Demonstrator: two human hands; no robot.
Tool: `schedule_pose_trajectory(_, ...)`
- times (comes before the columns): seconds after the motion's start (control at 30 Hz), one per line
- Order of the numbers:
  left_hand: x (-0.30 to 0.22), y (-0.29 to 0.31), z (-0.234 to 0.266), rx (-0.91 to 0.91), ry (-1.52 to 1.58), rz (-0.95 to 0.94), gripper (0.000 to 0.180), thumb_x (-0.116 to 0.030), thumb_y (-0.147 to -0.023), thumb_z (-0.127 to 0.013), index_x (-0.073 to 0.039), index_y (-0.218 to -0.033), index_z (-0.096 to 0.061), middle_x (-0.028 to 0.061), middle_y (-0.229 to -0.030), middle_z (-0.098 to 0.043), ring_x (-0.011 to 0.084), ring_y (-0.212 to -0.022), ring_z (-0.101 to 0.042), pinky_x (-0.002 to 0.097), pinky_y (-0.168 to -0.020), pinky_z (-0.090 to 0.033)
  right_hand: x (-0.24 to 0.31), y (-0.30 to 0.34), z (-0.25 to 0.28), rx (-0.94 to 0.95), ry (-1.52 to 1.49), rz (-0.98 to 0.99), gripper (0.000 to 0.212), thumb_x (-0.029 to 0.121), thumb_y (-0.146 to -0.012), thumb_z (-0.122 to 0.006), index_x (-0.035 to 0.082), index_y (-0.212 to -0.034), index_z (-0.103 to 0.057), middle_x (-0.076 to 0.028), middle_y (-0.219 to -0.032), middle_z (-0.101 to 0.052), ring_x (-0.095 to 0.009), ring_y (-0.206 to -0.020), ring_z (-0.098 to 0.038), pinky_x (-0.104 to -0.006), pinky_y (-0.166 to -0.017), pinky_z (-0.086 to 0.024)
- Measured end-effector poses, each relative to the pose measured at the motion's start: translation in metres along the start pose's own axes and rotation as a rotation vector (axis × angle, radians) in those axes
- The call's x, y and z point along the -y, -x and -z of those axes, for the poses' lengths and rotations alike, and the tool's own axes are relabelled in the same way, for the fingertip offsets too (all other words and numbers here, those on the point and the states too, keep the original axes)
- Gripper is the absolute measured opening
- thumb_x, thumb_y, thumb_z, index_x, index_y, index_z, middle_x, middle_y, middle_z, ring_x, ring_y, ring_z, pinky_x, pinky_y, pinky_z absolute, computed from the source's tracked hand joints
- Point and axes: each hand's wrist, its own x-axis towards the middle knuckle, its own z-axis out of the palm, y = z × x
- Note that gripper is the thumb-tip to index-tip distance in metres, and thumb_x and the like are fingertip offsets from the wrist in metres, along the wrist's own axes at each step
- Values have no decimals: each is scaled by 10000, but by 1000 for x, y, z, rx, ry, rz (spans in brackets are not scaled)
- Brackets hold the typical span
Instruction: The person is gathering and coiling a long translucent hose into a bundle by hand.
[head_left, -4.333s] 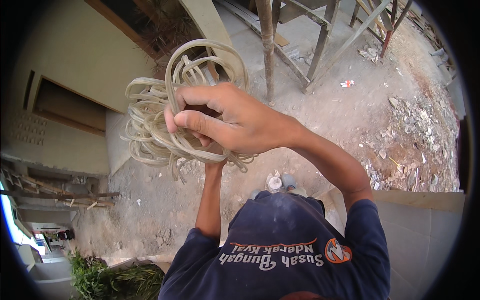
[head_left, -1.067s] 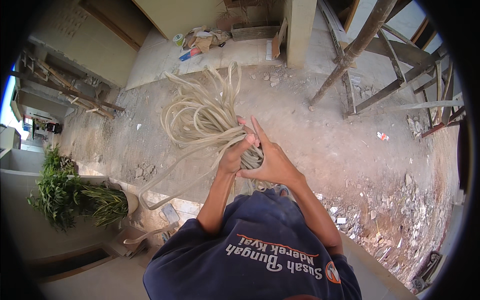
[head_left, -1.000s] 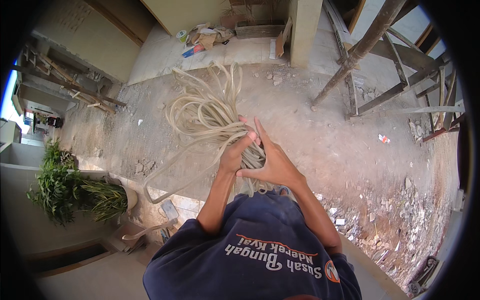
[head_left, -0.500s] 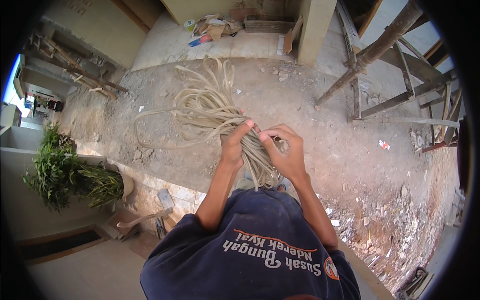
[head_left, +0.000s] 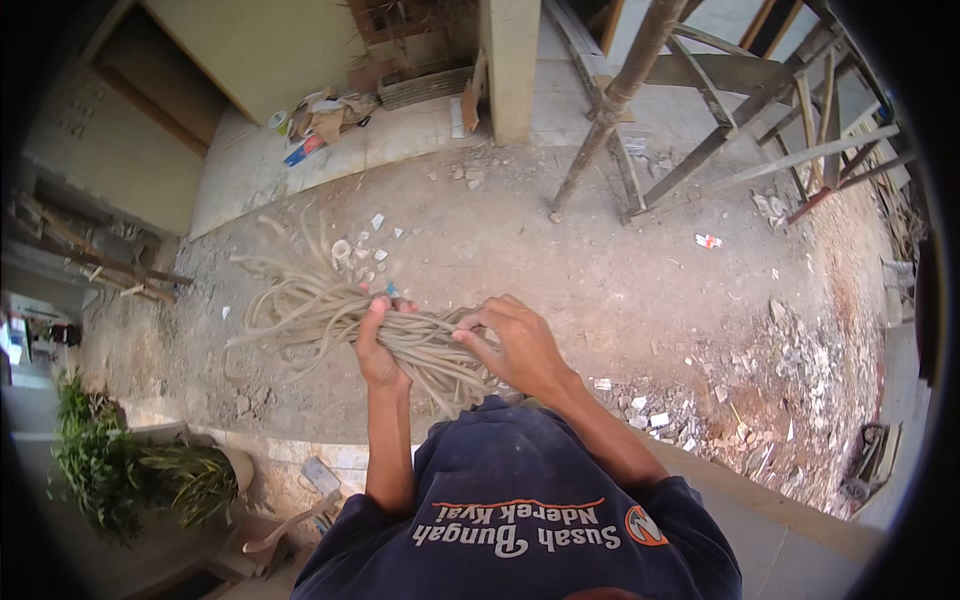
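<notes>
The hose bundle (head_left: 420, 338), pale & many-looped, is held in mid-air over the ground (head_left: 570, 265), just beyond the dark shirt (head_left: 520, 480). It's gripped approx. mid-length by the L hand (head_left: 381, 350), thumb laid on top, fingertips showing past the far side; how hard it's squeezed can't be told. Nr the bundle's R end, a strand or so is pinched btwn thumb & bent fingers of the R hand (head_left: 518, 345); exact no. can't be made out. Past the L hand, loops are fanned out loose & slightly blurred.

Handling, judged by eye: prob. bendy but springy, plastic-like, so loops may be splayed if the grip is eased. As a whole prob. fairly heavy, single strands light. Little breakage is to be feared; smooth strands cd be slid over each other. Best held round the gathered waist, all strands enclosed, w/ single loops taken btwn thumb & finger.

Underfoot, the ground is dusty, rough & littered; rubble (head_left: 790, 365) is strewn to the R, nr a red-&-white scrap (head_left: 708, 241). Farther off, a tiled ledge (head_left: 410, 125) is topped w/ a paper heap (head_left: 328, 118); a pillar (head_left: 512, 70), rusty post (head_left: 600, 130) & angled frame (head_left: 688, 168) are set alongside. Lower L, green plants (head_left: 185, 475) are potted.
</notes>
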Motion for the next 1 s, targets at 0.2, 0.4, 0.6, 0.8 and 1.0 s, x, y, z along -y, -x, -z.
schedule_pose_trajectory(0.2, 13, -3, -6, 62, -40, -14, 552, -208, -959, -660, -93, -1442, -417, -15, -960, -576, 151, -884, -528, 368, -897, -501, -42, 33, 20, 41, 123, -57, 241, 304, -936, -698, 67, -928, -742, -99, -928, -665, -305, -975, -622, -430, -861, -514)
schedule_pose_trajectory(0.4, 19, 2, -26, 161, -163, 34, 560, -161, -945, -661, -63, -1432, -403, 24, -966, -553, 161, -896, -531, 346, -887, -484, -38, 56, 49, -103, -134, -24, 559, 428, -899, -747, 38, -1279, -621, -159, -1162, -655, -328, -1154, -600, -455, -994, -475)
schedule_pose_trajectory(0.6, 60, 31, -65, 409, -166, 29, 565, -71, -844, -679, -31, -1336, -405, 33, -859, -549, 181, -858, -563, 358, -884, -484, -34, 45, 17, -137, -338, 64, 1035, 565, -689, -883, -6, -1435, -449, -231, -1287, -626, -380, -1221, -605, -454, -1042, -457)
schedule_pose_trajectory(0.8, 70, 32, -72, 698, -326, 78, 560, -21, -850, -667, -11, -1334, -385, 47, -860, -552, 180, -852, -558, 377, -891, -481, -39, 56, 18, -103, -459, -48, 940, 396, -589, -941, -55, -1303, -528, -247, -1162, -668, -379, -1086, -671, -436, -938, -508)
schedule_pose_trajectory(1.0, 81, 21, -64, 793, -579, 9, 521, 10, -888, -681, -20, -1314, -383, 45, -912, -587, 162, -904, -570, 362, -901, -485, -52, 53, 8, -36, -397, -311, 466, 226, -604, -833, -97, -882, -646, -250, -797, -695, -377, -745, -709, -412, -694, -551)
